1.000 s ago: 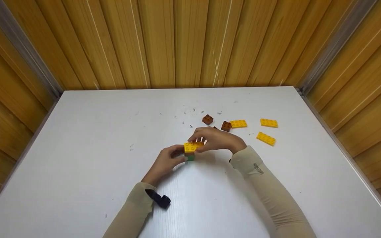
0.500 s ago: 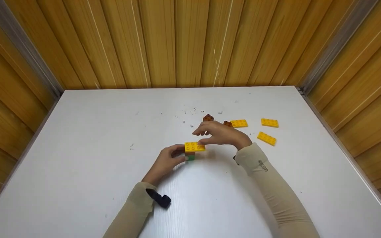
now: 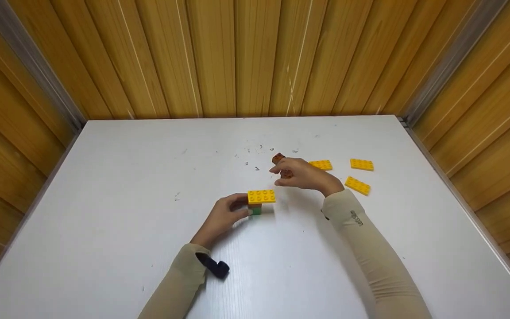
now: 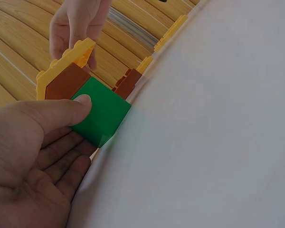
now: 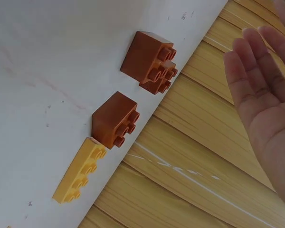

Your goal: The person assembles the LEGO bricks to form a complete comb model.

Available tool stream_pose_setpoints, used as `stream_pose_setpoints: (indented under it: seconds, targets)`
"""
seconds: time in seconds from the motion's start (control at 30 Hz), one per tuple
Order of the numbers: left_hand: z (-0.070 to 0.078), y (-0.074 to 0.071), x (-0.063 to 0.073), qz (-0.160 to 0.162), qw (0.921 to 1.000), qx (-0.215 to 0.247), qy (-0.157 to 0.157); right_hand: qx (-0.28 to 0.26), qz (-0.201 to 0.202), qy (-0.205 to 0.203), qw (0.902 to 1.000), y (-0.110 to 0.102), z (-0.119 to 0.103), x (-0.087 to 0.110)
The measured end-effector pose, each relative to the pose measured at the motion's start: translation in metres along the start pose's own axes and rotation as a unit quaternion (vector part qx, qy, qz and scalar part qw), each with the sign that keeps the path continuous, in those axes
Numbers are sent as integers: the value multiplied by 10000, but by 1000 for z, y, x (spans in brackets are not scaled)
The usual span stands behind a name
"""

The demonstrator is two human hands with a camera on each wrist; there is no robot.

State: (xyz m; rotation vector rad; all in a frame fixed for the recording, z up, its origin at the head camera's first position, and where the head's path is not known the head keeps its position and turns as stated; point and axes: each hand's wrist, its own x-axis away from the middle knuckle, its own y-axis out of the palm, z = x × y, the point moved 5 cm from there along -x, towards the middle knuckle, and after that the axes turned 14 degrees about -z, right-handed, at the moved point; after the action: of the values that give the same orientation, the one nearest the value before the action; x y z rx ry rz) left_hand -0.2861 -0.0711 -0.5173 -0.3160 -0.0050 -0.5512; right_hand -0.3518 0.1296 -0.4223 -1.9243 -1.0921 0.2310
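Observation:
My left hand (image 3: 224,218) grips a small stack from its left side, thumb pressed on the green brick (image 4: 102,111) at the bottom. A brown brick (image 4: 66,83) sits on the green one, and a yellow plate (image 3: 261,196) caps the stack, jutting out to the right. My right hand (image 3: 301,173) is over the loose brown bricks, thumb and fingers apart with nothing between them. Through that gap a brown brick (image 3: 286,174) shows in the head view; another brown brick (image 3: 277,158) lies just behind the fingertips. A third brown brick (image 5: 114,118), hidden in the head view, appears in the right wrist view.
On the white table (image 3: 126,177), one yellow plate (image 3: 322,165) lies partly behind my right hand. Farther right are two more, a rear yellow plate (image 3: 361,164) and a slanted yellow plate (image 3: 357,185). Wood-patterned walls (image 3: 255,57) border the table.
My right hand has let go of the yellow plate on the stack and moved away, back and right, over the brown bricks. The left hand keeps its hold on the stack.

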Motion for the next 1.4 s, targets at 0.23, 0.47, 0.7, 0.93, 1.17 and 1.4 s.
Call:
stream_pose_setpoints:
  seconds: [0.23, 0.47, 0.7, 0.93, 1.17, 1.4]
  targets:
    - [-1, 0, -1, -25, 10000, -32, -90, -83, 206, 237, 9995, -3, 16, 1]
    - [1, 0, -1, -42, 9998, -143, -92, -154, 413, 419, 9981, -5, 28, 5]
    - [3, 0, 0, -15, 9998, -131, -130, -270, 476, 725, 9959, -5, 39, 6]
    - [2, 0, 0, 1, 9997, -182, -190, -309, 501, 1012, 9931, -3, 46, 6]
    - [2, 0, -1, 1, 9995, -233, -199, -364, 406, 1386, 9889, 1, 55, 1]
    - [1, 0, -1, -24, 9997, -153, -170, -465, 297, 1659, 9846, 4, 60, -4]
